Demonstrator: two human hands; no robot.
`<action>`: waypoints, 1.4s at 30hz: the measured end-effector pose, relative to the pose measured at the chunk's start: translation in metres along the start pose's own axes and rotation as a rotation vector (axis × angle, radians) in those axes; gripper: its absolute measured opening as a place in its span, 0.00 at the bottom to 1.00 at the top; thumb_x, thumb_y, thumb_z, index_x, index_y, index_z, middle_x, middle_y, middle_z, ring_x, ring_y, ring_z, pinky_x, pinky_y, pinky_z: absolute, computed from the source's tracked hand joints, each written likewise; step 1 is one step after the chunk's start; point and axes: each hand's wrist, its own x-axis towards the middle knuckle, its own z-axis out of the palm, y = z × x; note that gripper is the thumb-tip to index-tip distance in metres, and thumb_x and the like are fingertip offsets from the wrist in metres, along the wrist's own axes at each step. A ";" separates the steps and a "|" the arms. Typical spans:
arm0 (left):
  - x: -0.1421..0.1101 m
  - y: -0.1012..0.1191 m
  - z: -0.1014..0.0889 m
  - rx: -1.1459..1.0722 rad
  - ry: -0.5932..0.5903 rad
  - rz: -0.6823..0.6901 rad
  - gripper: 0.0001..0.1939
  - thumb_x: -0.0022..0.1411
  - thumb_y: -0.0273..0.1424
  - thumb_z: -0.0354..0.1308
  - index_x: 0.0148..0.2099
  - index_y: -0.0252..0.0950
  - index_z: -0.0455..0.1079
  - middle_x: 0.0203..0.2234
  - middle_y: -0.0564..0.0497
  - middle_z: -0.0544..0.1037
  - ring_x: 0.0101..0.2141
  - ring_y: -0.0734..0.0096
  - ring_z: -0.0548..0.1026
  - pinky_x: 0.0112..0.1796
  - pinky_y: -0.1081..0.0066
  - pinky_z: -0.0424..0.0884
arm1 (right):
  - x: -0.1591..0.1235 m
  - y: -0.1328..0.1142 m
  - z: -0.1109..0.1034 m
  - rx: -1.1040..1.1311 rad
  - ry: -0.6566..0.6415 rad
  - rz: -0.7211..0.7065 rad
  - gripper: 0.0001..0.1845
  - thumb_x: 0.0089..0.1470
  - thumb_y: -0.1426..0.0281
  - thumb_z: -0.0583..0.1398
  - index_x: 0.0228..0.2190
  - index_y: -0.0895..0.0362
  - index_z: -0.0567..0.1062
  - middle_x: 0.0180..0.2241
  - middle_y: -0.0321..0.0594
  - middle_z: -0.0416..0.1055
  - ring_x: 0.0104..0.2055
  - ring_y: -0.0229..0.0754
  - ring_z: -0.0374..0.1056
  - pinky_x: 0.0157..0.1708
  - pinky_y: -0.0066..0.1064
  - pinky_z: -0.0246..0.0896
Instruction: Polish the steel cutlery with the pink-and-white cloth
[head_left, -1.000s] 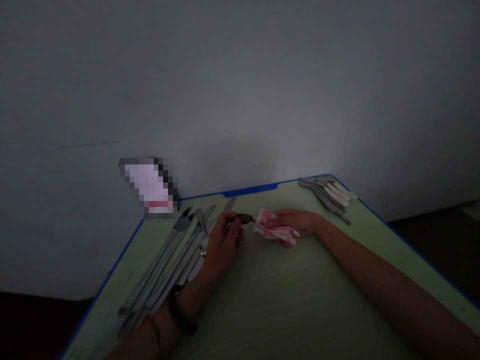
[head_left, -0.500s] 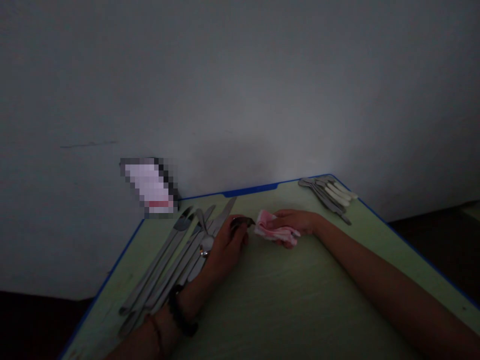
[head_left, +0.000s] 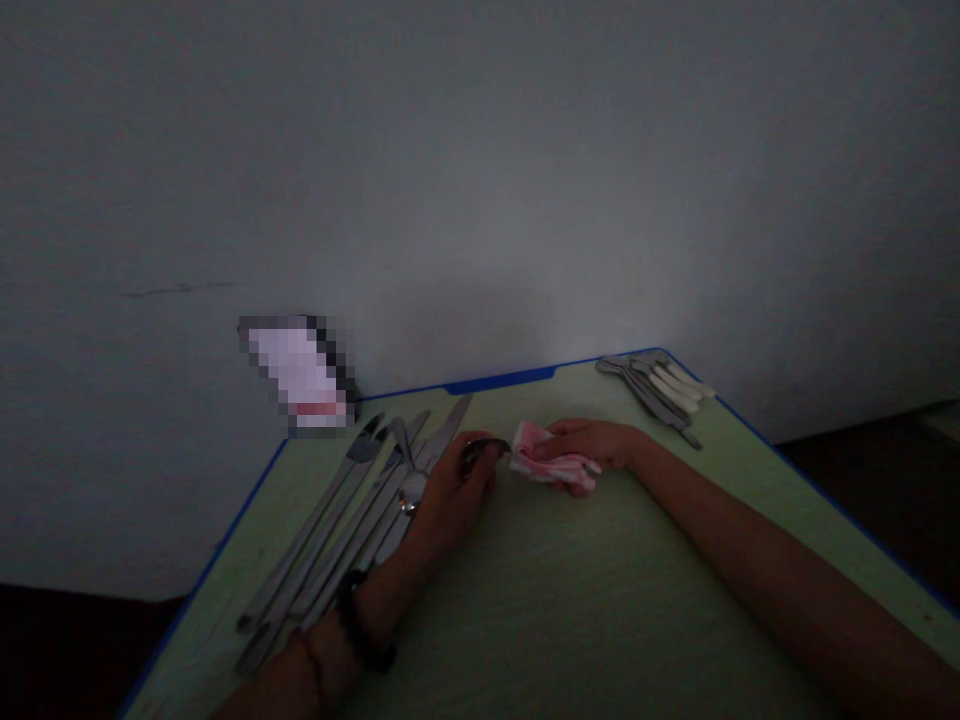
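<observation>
My left hand is closed around the bowl end of a metal spoon, over the middle of the table. The spoon's thin neck points right, toward a folded pink and white cloth. My right hand pinches this cloth, fingers closed around it; the spoon's handle is hidden there. Just left of my left hand lies another spoon, bowl toward me, on top of several long-handled metal utensils. My left forearm covers part of that group.
The light green table has a blue edge and meets a grey wall. At the far right corner lies a pile of cutlery, some with white handles. A blurred-out phone-like device leans at the far left corner.
Both hands stay almost in place. The spoon in my left hand looks slightly turned, with different reflections on its bowl.
</observation>
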 end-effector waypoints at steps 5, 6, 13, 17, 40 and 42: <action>0.000 0.001 0.000 -0.005 -0.005 -0.001 0.14 0.62 0.41 0.50 0.39 0.35 0.66 0.19 0.56 0.67 0.19 0.77 0.64 0.19 0.78 0.58 | -0.001 0.000 0.000 0.015 0.019 -0.010 0.15 0.46 0.60 0.63 0.26 0.61 0.71 0.19 0.32 0.70 0.15 0.28 0.61 0.14 0.19 0.59; -0.001 0.002 0.000 -0.016 -0.011 -0.003 0.14 0.62 0.42 0.50 0.38 0.35 0.66 0.20 0.56 0.67 0.19 0.77 0.64 0.19 0.78 0.58 | -0.001 -0.001 0.000 0.014 0.014 -0.011 0.15 0.46 0.61 0.63 0.26 0.61 0.71 0.19 0.32 0.70 0.15 0.28 0.61 0.15 0.19 0.59; -0.004 0.000 -0.002 -0.136 -0.078 -0.024 0.22 0.64 0.47 0.43 0.42 0.35 0.68 0.19 0.55 0.68 0.18 0.77 0.63 0.18 0.77 0.57 | -0.004 -0.004 0.005 -0.010 -0.031 -0.015 0.17 0.44 0.60 0.64 0.28 0.61 0.71 0.17 0.31 0.69 0.14 0.28 0.61 0.15 0.19 0.60; -0.002 -0.005 -0.003 -0.187 -0.052 -0.025 0.26 0.64 0.48 0.40 0.38 0.34 0.70 0.19 0.53 0.68 0.18 0.75 0.63 0.19 0.75 0.57 | -0.004 -0.005 0.003 -0.047 -0.052 -0.016 0.17 0.44 0.59 0.65 0.28 0.62 0.71 0.17 0.33 0.69 0.16 0.29 0.64 0.16 0.19 0.59; -0.003 0.011 -0.002 0.158 -0.003 0.035 0.14 0.62 0.39 0.48 0.30 0.36 0.66 0.21 0.55 0.68 0.24 0.71 0.67 0.26 0.73 0.62 | -0.001 -0.008 0.008 -0.302 -0.063 -0.013 0.17 0.49 0.57 0.60 0.29 0.61 0.70 0.18 0.31 0.69 0.15 0.29 0.62 0.16 0.20 0.57; -0.001 0.009 -0.004 0.081 0.081 -0.040 0.14 0.61 0.40 0.49 0.28 0.36 0.65 0.19 0.57 0.65 0.21 0.73 0.64 0.23 0.74 0.60 | -0.002 -0.009 0.008 -0.285 -0.062 -0.022 0.16 0.50 0.59 0.60 0.29 0.61 0.70 0.18 0.31 0.68 0.14 0.29 0.61 0.16 0.20 0.57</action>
